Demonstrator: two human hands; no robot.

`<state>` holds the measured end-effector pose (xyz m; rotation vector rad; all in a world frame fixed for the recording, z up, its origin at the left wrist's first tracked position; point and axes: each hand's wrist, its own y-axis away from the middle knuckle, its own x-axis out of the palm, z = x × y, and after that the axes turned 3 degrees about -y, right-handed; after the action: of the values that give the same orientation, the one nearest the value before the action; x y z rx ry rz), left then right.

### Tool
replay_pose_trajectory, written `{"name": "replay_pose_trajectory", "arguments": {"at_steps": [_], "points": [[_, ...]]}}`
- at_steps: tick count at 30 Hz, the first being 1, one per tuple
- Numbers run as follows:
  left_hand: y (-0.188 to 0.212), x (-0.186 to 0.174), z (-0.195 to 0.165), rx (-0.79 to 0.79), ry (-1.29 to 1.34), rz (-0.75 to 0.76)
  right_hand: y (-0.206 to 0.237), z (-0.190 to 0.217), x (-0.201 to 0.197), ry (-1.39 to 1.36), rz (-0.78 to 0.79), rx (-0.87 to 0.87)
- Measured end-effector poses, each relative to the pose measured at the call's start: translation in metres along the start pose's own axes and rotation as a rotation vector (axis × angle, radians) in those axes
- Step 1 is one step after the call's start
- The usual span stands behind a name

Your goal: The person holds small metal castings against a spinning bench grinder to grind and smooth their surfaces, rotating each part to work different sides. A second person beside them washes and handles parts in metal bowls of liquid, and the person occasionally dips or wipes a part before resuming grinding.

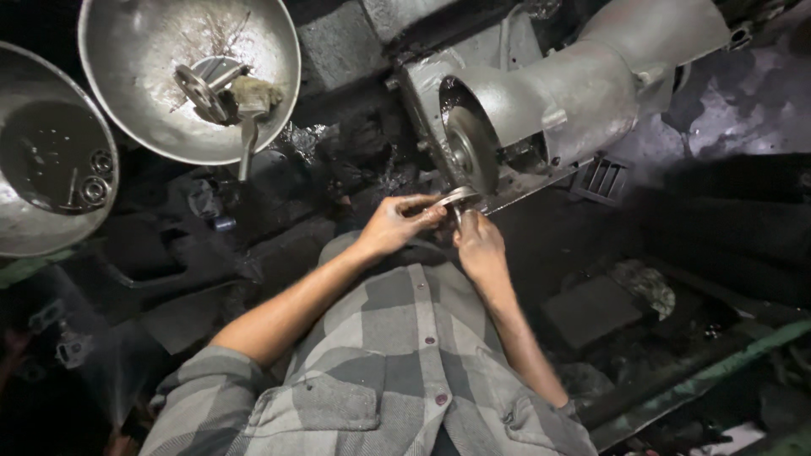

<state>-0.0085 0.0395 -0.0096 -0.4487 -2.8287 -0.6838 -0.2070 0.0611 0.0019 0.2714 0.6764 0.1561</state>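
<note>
Both hands pinch one small metal ring [457,198] against the grinding wheel [471,150]: the left hand [395,225] grips its near edge, the right hand [478,243] its right side. Upper left, a metal bowl [127,93] holds parts; a second bowl [25,228] holds dark liquid

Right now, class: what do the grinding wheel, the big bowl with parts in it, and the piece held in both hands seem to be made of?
Grinding wheel: probably abrasive stone or metal; flat, dull grey face. Big bowl: likely aluminium or steel; pale silvery sheen, scratched and stained. Held piece, between left hand and right hand: seemingly bare metal, with a bright glinting curved edge.
</note>
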Motion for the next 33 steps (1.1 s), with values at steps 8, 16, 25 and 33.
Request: {"name": "replay_pose_trajectory", "arguments": {"at_steps": [8, 16, 25, 33], "points": [[0.017, 0.003, -0.028, 0.303, -0.606, -0.046, -0.013, -0.002, -0.010, -0.796, 0.200, 0.471], [0.011, 0.005, -0.024, 0.467, -0.573, -0.152, -0.018, -0.007, -0.005, -1.004, 0.327, 0.545], [-0.005, 0.008, -0.034, 0.562, -0.719, -0.187, -0.025, -0.014, -0.010, -1.042, 0.383, 0.533], [-0.017, 0.016, -0.045, 0.442, -0.834, -0.182, -0.025, -0.004, -0.020, -1.179, 0.375, 0.575]]}}
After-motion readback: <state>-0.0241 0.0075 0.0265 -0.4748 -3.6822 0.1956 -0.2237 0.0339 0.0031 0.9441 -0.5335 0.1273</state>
